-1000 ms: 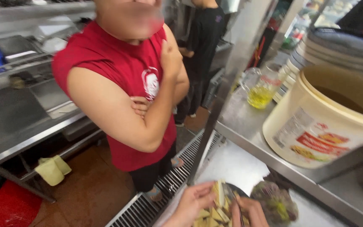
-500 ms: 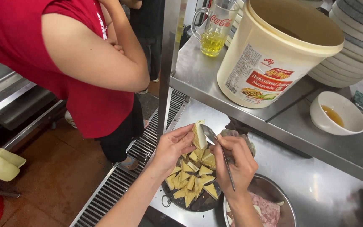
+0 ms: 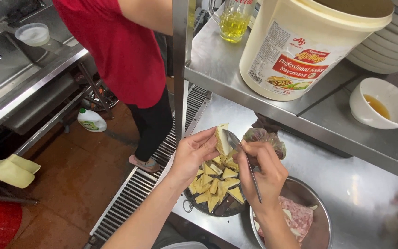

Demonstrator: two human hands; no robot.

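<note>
Above a dark round tray (image 3: 208, 211) of folded yellow dumplings (image 3: 217, 186), the person's left hand (image 3: 194, 154) pinches one pale dumpling wrapper (image 3: 220, 139) between thumb and fingertips, the fingers curled close around its edge so that the wrapper stands upright and slightly open. Just beside it, the right hand (image 3: 264, 171) is closed around the thin handle of a metal spoon (image 3: 241, 157), held like a pen, with the spoon's bowl laid against the inside of the wrapper. Below the right wrist sits a metal bowl (image 3: 321, 216) with pink minced meat filling (image 3: 295, 216) in it, touching the tray's right side on the steel worktable (image 3: 374, 193). Behind the hands lies a crumpled clear plastic bag (image 3: 266, 138) near the edge of the raised steel shelf (image 3: 226, 69). On that shelf stand a large cream plastic bucket (image 3: 300, 46) with a red and white label, a glass jug of yellow oil (image 3: 233, 20), a stack of pale bowls (image 3: 388, 44), and a small white bowl (image 3: 381, 103) holding a little amber liquid. To the left, another person in a red shirt (image 3: 116, 50) and dark trousers stands on the brown tiled floor (image 3: 74, 180) beside a metal floor grate (image 3: 139, 189). A white plastic bottle (image 3: 91, 121) with a green label lies on the floor under a steel counter (image 3: 19, 87), and a yellow cloth (image 3: 14, 169) hangs at the far left.
</note>
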